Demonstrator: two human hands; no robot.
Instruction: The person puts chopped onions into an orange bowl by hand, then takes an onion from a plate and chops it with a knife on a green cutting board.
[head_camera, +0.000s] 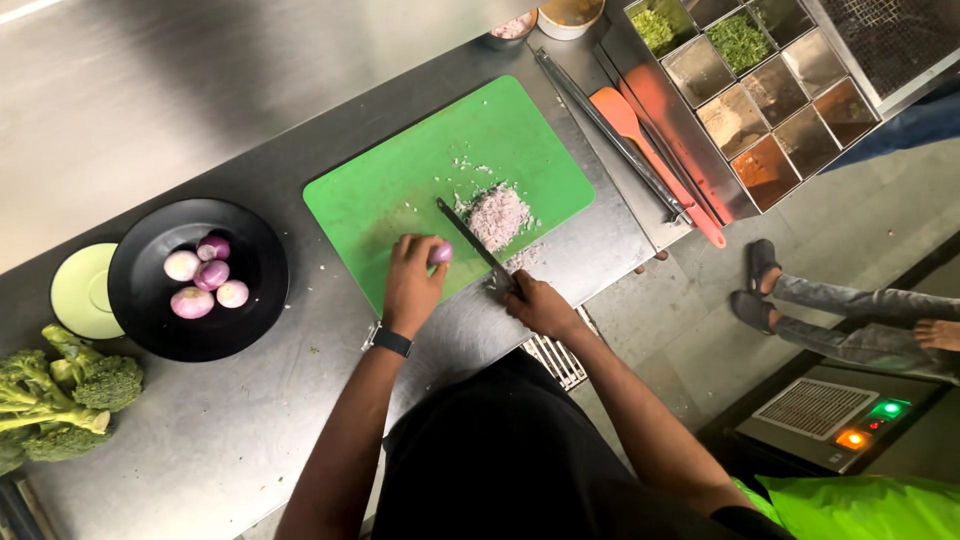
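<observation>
My left hand (412, 278) pinches a small peeled purple shallot (441, 253) against the green cutting board (400, 180). My right hand (540, 303) grips the handle of a dark knife (468, 234), whose blade lies on the board just right of the shallot, tip pointing away from me. Beyond the blade sits a pile of finely chopped shallot (499, 214). A black watch is on my left wrist.
A black bowl (255, 290) with several peeled shallots, a pale green plate (80, 290) and broccoli (65, 395) lie to the left. Tongs (610, 135), an orange spatula (640, 150) and a steel tray of spice compartments (770, 100) stand right. Another person's feet (760, 285) are on the floor.
</observation>
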